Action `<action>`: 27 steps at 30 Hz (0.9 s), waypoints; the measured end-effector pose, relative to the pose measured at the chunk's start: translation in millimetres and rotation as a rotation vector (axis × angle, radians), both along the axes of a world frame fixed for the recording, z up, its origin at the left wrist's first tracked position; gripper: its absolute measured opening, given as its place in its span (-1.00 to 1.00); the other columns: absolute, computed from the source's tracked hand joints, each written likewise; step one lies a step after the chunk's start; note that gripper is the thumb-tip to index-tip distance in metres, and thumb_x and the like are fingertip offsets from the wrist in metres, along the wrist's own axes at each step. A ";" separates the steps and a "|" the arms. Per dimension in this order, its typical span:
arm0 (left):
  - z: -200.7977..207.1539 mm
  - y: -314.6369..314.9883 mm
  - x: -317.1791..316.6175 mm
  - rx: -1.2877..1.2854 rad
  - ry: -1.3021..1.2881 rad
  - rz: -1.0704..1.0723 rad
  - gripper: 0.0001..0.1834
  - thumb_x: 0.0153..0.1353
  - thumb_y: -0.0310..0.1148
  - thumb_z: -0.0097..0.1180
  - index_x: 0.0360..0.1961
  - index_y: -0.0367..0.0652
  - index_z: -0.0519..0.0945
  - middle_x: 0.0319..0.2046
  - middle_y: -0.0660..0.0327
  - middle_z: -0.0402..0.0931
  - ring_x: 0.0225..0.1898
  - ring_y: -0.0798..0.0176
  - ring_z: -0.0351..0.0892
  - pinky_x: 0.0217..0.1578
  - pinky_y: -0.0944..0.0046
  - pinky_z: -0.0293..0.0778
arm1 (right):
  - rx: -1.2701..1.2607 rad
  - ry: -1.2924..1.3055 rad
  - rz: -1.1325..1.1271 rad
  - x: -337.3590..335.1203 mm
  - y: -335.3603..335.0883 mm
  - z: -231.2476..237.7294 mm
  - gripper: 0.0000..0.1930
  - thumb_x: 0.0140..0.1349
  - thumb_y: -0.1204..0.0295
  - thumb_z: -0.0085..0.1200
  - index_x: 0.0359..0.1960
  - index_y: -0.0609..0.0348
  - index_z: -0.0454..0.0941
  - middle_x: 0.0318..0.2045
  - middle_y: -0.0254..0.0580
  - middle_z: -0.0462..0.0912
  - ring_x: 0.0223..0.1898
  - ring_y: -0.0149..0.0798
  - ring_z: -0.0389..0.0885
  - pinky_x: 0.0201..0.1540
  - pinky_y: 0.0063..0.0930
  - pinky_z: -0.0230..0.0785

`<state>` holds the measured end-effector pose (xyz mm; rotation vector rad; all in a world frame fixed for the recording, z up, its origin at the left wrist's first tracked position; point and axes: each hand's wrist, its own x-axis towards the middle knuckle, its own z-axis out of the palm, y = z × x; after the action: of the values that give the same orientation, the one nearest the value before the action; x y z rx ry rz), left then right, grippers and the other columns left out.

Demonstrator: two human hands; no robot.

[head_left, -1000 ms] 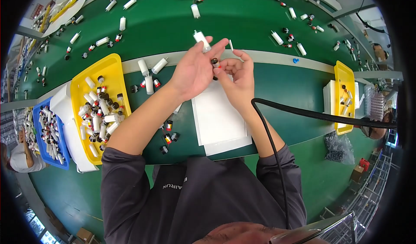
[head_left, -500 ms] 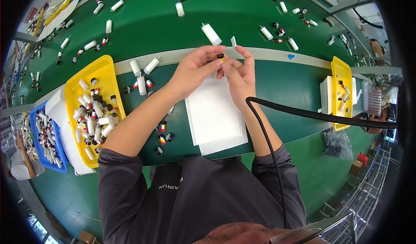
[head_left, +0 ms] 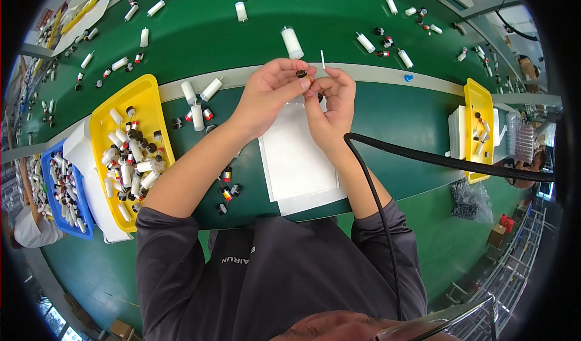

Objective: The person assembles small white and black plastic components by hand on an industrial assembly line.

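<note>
Both hands meet above the back edge of the workbench. My left hand (head_left: 266,96) pinches a small black-topped cylinder (head_left: 302,74) with a yellow and red body, mostly hidden by the fingers. Close against it, my right hand (head_left: 331,102) has its fingers curled. A thin white strip (head_left: 322,60) sticks up at its fingertips, seen edge-on. A dark bit shows between the right fingers; its kind cannot be made out. Below the hands, white sheets (head_left: 302,165) lie stacked on the bench. A white cylinder (head_left: 291,42) lies on the green belt just beyond my fingers.
At left stand a yellow tray (head_left: 158,108) of white cylinders and small dark parts, and a blue tray (head_left: 88,223). Another yellow tray (head_left: 469,108) sits at right. Loose dark parts (head_left: 227,192) lie beside my left forearm. A black hose (head_left: 448,160) crosses my right forearm.
The small cylinder has tilted in my left fingers, and the white strip has turned from face-on to edge-on. My right fingers have shifted slightly left. Parts on the green belt have slid left.
</note>
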<state>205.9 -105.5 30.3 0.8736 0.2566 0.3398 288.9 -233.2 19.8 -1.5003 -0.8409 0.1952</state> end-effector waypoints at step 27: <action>-3.0 -9.6 18.4 0.261 0.059 -0.107 -0.57 0.22 -0.67 0.23 0.13 -0.27 0.56 0.09 0.13 0.60 0.06 0.31 0.61 0.13 0.30 0.55 | -0.188 0.617 0.235 54.4 -25.9 37.5 -0.95 0.30 0.55 0.13 -0.28 0.27 0.59 -0.42 -0.36 0.61 -0.41 -0.54 0.48 -0.31 -0.62 0.34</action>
<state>224.3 -115.1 27.2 1.1510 0.2220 0.2507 343.3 -259.1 57.3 -1.3907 -0.5002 0.8841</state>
